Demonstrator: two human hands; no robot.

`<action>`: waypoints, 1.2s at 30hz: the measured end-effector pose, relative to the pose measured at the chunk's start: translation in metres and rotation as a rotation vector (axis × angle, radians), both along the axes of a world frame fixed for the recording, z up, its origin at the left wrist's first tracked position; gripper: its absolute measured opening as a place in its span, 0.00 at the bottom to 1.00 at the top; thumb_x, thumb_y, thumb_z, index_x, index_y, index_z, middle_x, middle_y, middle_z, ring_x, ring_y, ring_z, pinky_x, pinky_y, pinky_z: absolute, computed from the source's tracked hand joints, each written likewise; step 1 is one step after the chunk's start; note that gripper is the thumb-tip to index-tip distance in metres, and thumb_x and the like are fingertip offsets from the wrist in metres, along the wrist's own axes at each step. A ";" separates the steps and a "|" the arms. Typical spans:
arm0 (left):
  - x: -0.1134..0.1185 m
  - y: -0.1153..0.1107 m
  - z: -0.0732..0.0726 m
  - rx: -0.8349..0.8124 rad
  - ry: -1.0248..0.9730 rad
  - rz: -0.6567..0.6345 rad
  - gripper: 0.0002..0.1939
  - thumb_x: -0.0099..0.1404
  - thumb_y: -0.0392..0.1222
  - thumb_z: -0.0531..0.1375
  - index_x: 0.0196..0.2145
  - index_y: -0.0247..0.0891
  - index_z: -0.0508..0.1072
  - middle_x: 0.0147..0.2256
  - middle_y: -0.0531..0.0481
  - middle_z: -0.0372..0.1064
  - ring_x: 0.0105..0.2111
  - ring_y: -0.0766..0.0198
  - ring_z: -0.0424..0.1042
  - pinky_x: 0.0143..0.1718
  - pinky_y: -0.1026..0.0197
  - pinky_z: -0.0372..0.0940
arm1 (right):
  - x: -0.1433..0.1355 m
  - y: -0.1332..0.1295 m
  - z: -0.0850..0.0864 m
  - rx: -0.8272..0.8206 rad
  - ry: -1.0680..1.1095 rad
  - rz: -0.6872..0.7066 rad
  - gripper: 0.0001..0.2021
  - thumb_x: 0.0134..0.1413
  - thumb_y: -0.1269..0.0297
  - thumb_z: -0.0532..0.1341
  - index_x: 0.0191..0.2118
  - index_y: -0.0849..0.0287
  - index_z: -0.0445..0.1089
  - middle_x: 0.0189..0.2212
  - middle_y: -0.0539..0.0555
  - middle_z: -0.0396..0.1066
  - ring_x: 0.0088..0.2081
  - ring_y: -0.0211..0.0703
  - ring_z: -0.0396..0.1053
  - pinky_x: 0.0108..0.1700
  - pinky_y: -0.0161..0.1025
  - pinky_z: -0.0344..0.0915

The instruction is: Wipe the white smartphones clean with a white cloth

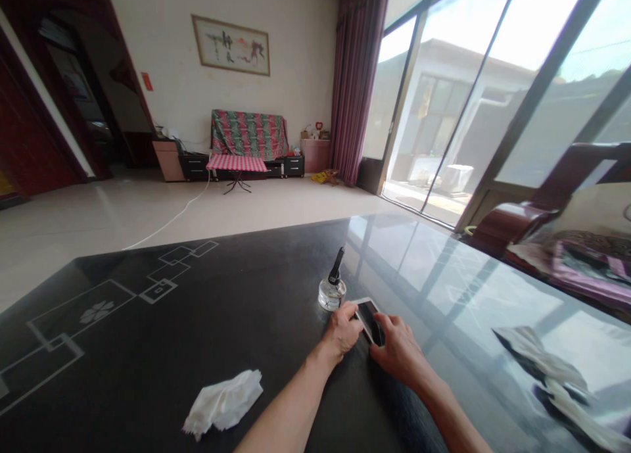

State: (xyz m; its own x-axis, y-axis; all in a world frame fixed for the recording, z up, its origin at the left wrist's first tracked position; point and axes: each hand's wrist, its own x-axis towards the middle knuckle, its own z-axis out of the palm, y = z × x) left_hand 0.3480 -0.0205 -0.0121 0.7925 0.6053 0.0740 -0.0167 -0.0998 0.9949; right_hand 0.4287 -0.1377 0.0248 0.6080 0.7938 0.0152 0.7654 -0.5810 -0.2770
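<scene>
A phone-like flat object (367, 315) with a dark face and pale edges lies between my two hands, just above or on the glossy black table (162, 328). My left hand (344, 329) grips its left edge with bent fingers. On its right side, my right hand (398, 348) has curled fingers over the dark face; whether something small is under them is hidden. Just beyond my left hand stands a clear glass bottle (331, 294) with a black dropper-like top (336, 266), tilted to the right.
A crumpled white tissue (224, 402) lies at the table's near left. More crumpled tissue or cloth (547, 361) is at the right. Past the table are a checked folding table (237, 163), a wooden seat (513, 219) and tall windows.
</scene>
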 end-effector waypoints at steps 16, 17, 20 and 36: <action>-0.012 0.006 0.005 -0.111 -0.017 0.059 0.13 0.63 0.29 0.51 0.42 0.34 0.72 0.41 0.46 0.72 0.44 0.62 0.70 0.45 0.63 0.65 | -0.007 0.051 0.012 0.106 -0.031 0.165 0.33 0.44 0.75 0.55 0.60 0.62 0.54 0.59 0.61 0.59 0.59 0.51 0.55 0.56 0.44 0.49; -0.012 0.008 0.004 -0.120 -0.009 0.072 0.13 0.64 0.30 0.51 0.42 0.34 0.72 0.41 0.46 0.72 0.43 0.62 0.70 0.44 0.63 0.65 | -0.006 0.057 0.012 0.107 -0.024 0.179 0.34 0.43 0.77 0.55 0.60 0.62 0.54 0.58 0.61 0.60 0.58 0.51 0.56 0.56 0.43 0.50; -0.011 0.013 0.001 -0.136 0.014 0.090 0.11 0.65 0.31 0.51 0.41 0.33 0.72 0.38 0.46 0.72 0.39 0.62 0.71 0.41 0.62 0.66 | -0.003 0.071 0.009 0.112 -0.009 0.199 0.32 0.44 0.79 0.53 0.59 0.61 0.54 0.54 0.61 0.65 0.55 0.48 0.60 0.53 0.42 0.51; -0.012 0.043 0.001 -0.132 0.152 0.179 0.33 0.52 0.24 0.55 0.57 0.34 0.65 0.56 0.41 0.64 0.54 0.55 0.66 0.51 0.60 0.64 | -0.008 0.077 0.003 0.029 -0.052 0.091 0.35 0.46 0.71 0.57 0.63 0.57 0.50 0.61 0.62 0.56 0.59 0.58 0.51 0.55 0.54 0.48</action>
